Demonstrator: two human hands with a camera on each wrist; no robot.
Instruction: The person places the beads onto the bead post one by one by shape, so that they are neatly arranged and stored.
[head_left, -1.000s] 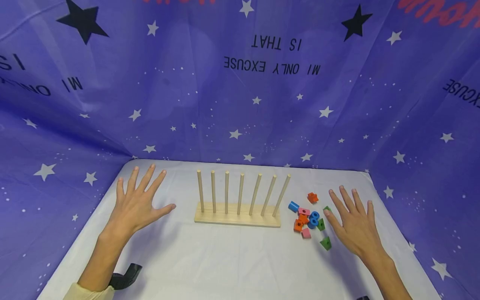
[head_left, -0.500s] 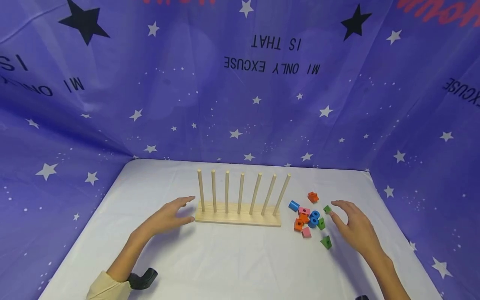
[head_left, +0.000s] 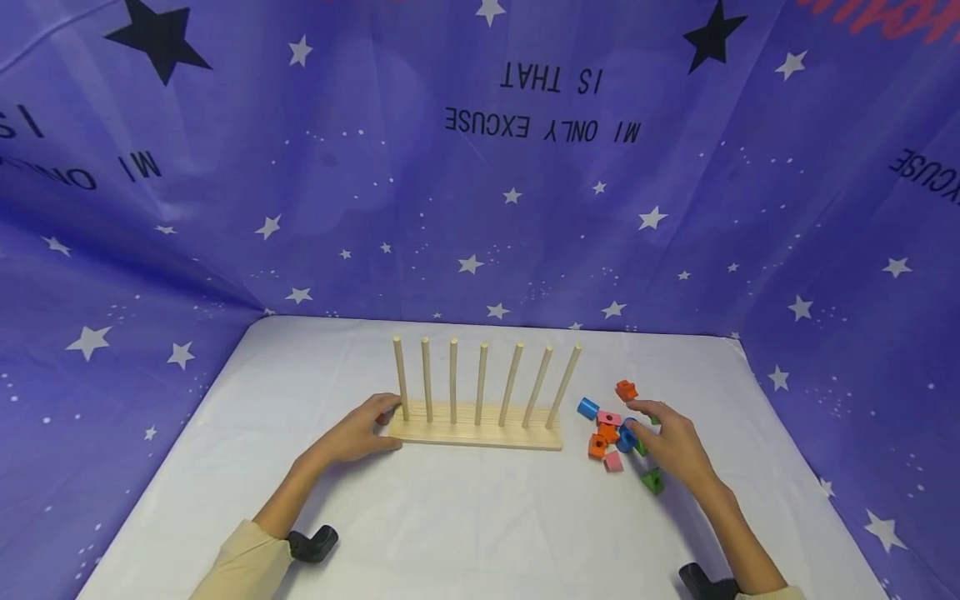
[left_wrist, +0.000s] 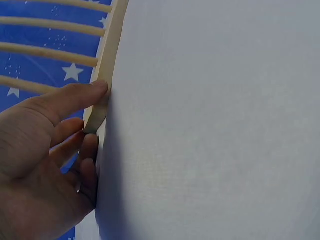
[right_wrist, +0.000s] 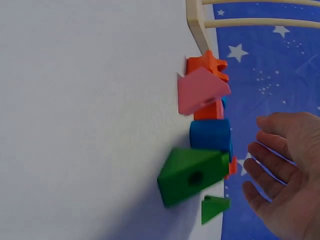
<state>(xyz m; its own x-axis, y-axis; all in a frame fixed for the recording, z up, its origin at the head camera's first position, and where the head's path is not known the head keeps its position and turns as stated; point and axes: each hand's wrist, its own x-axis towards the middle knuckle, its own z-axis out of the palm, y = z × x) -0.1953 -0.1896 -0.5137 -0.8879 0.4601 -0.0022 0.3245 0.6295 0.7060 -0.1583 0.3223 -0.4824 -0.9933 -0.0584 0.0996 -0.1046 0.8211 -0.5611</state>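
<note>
A pale wooden peg stand (head_left: 476,435) with several upright dowels stands mid-table. My left hand (head_left: 358,435) grips the left end of its base, the thumb (left_wrist: 80,97) on the front edge and the fingers round the end. My right hand (head_left: 681,454) hovers over a loose group of small blocks, fingers loosely bent, holding nothing. Among these are a blue cylinder (right_wrist: 210,134), a pink block (right_wrist: 200,92), an orange star-shaped block (right_wrist: 200,64) and a green triangular block (right_wrist: 192,177) with a hole. The right hand partly covers some green and blue blocks in the head view.
White cloth (head_left: 480,525) covers the table. A purple star-printed curtain (head_left: 472,208) rises behind and at both sides. An orange block (head_left: 626,390) lies a little behind the group. Black wrist devices (head_left: 315,543) sit at both wrists.
My left hand, spread out at the left before, has moved right and taken hold of the stand's end. My right hand has moved left over the blocks, its spread fingers now bent.
</note>
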